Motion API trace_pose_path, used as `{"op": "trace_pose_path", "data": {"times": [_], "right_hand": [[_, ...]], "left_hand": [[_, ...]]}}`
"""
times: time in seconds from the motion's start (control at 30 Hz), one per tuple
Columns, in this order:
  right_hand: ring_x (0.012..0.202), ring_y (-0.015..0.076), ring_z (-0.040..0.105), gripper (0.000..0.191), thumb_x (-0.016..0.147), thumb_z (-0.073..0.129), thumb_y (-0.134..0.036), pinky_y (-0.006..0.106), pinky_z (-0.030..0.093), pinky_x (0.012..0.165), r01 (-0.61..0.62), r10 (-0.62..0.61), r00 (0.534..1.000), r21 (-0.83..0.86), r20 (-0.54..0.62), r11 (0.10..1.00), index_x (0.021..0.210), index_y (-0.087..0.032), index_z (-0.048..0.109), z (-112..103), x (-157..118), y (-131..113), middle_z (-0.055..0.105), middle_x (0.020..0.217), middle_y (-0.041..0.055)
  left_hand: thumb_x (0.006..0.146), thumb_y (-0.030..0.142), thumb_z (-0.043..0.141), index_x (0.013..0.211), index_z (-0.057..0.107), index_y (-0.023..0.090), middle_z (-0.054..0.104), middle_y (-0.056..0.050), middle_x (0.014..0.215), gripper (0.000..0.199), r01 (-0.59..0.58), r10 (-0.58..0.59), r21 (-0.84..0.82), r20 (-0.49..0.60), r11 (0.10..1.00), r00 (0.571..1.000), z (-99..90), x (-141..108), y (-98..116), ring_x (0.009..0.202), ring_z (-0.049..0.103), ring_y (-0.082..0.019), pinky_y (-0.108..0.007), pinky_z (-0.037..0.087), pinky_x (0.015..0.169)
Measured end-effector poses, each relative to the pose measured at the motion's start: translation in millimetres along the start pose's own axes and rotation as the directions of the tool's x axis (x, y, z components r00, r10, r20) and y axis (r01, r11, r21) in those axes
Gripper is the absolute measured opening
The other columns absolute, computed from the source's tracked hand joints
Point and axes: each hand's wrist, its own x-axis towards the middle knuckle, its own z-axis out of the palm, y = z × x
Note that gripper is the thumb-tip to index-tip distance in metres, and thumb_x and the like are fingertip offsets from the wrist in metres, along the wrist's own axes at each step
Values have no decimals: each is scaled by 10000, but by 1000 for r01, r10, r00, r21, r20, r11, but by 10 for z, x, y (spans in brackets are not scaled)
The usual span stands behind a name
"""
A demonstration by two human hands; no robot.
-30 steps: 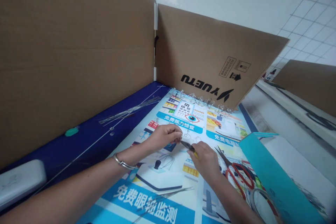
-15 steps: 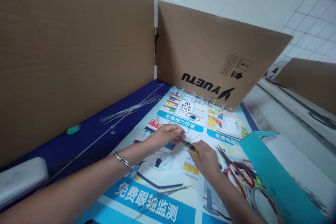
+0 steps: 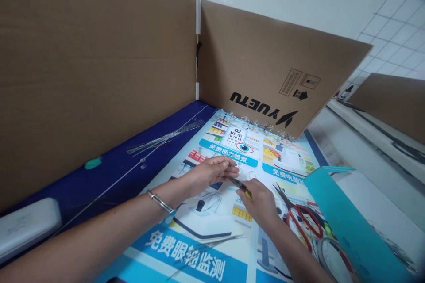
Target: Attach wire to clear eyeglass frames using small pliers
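Observation:
My right hand [image 3: 260, 199] is closed round small pliers [image 3: 238, 183] with dark jaws and a bit of yellow on the handle. Their jaws point left and reach the fingers of my left hand [image 3: 217, 172]. That hand is closed, thumb pressed against the fingers; whatever is pinched there is too fine to make out. A thin wire loop [image 3: 252, 174] shows just above my right hand. Both hands are over a printed blue-and-white poster sheet [image 3: 186, 274]. Red-handled scissors [image 3: 284, 196] lie right of my right hand, blades partly apart.
Cardboard panels [image 3: 99, 75] wall the left and far sides. Small clear pieces [image 3: 262, 126] line the far panel. Thin wires lie in bundles on the blue cloth [image 3: 162, 137] and poster. A coil [image 3: 320, 252], teal box [image 3: 345, 221] and white case [image 3: 29, 227] flank me.
My left hand's fingers have straightened a little and reach slightly further right. The pliers stay in my right hand, almost unmoved.

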Motion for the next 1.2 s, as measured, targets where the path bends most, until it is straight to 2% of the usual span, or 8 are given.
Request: {"op": "trace_pose_path", "data": {"times": [0.2, 0.4, 0.77, 0.87, 0.97, 1.13, 1.2], "right_hand": [[780, 160, 521, 152, 806, 506, -309, 238, 378, 683, 21, -20, 1000, 9, -20, 1000, 894, -210, 580, 14, -6, 24, 574, 809, 34], [760, 149, 531, 161, 803, 509, -304, 225, 378, 672, 29, -29, 999, 5, -38, 1000, 901, -207, 592, -10, -8, 33, 580, 790, 31], [741, 147, 542, 132, 800, 516, -300, 225, 392, 646, 44, -44, 999, 0, -20, 999, 867, -215, 591, -41, 3, 21, 587, 770, 21], [770, 159, 539, 149, 798, 518, -295, 240, 400, 675, 49, -50, 998, -24, -35, 998, 894, -205, 588, -15, 2, 37, 585, 793, 34], [801, 171, 529, 155, 803, 511, -283, 266, 402, 708, 83, -86, 993, -38, -86, 996, 906, -192, 583, 6, 11, 59, 581, 807, 47], [843, 193, 502, 168, 821, 492, -267, 327, 385, 763, 123, -138, 951, -73, -275, 990, 934, -165, 564, -66, 42, 31, 571, 860, 80], [854, 200, 491, 162, 822, 492, -256, 339, 372, 769, 136, -166, 947, -124, -274, 983, 938, -167, 563, -114, 49, -11, 567, 863, 80]], "left_hand": [[807, 365, 530, 972, 569, 146, 598, -137, 1074, 277, -9, 6, 61, 39, 998, 999, 26, -15, 53, 996, 567, -223, -357, 408, 869], [819, 399, 498, 976, 558, 163, 591, -130, 1089, 290, -5, 2, 133, 21, 991, 1000, 19, -17, 90, 995, 568, -218, -360, 414, 859], [777, 401, 560, 1033, 563, 147, 591, -152, 1104, 361, 32, -34, 40, 61, 999, 998, -57, 1, 78, 998, 574, -236, -389, 404, 893], [781, 380, 561, 1009, 574, 126, 595, -159, 1095, 342, 27, -28, 36, 25, 999, 999, -71, 10, 89, 990, 577, -243, -396, 401, 893], [791, 369, 547, 989, 580, 124, 606, -152, 1075, 317, 1, 0, 36, -29, 999, 1000, -73, 21, 80, 986, 578, -236, -388, 403, 886], [793, 376, 529, 963, 600, 136, 622, -128, 1039, 302, -24, 37, 127, -100, 992, 994, -31, 26, 20, 942, 587, -213, -357, 424, 841], [785, 375, 535, 947, 611, 146, 626, -110, 1027, 290, -33, 54, 189, -104, 981, 993, 9, 13, -5, 932, 584, -207, -344, 428, 827]]}}
